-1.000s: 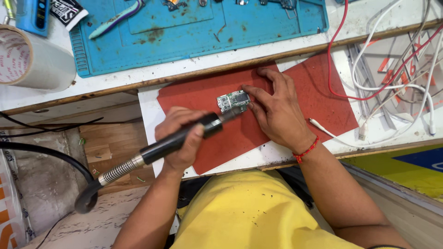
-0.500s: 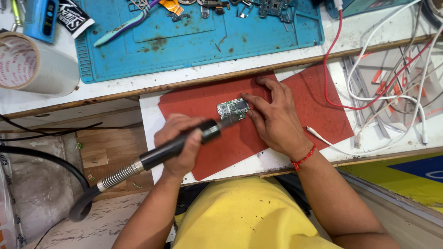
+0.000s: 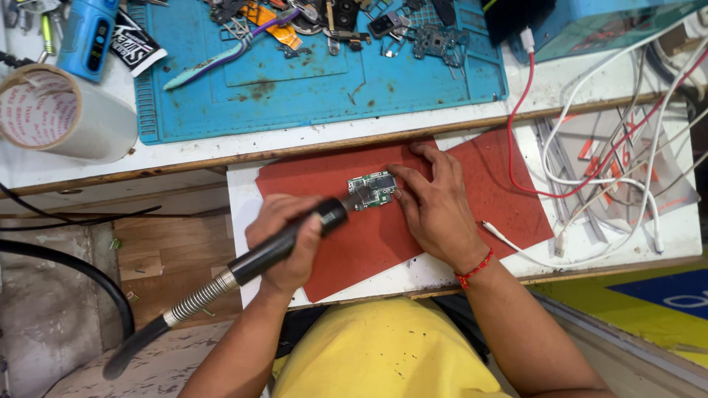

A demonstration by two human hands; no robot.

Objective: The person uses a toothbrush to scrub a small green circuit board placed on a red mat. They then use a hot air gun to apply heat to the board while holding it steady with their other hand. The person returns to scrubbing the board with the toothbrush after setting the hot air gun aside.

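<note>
A small green circuit board (image 3: 373, 189) lies on a red mat (image 3: 354, 247) spread over a white pull-out shelf. My left hand (image 3: 280, 239) grips a black hot-air handpiece (image 3: 284, 245) with a metal spring collar and a black hose; its nozzle tip touches or hovers at the board's left edge. My right hand (image 3: 435, 206), with a red thread on the wrist, rests flat on the mat, its fingertips pinning the board's right side.
A blue work mat (image 3: 310, 81) strewn with several phone parts, tweezers and a toothbrush lies behind. A roll of clear tape (image 3: 63, 114) stands at left. Red and white cables (image 3: 590, 169) tangle at right. The hose (image 3: 66, 258) loops down left.
The view has shifted downward, showing more of the blue mat. Both hands stay on the board, with the handpiece nozzle still at its left edge.
</note>
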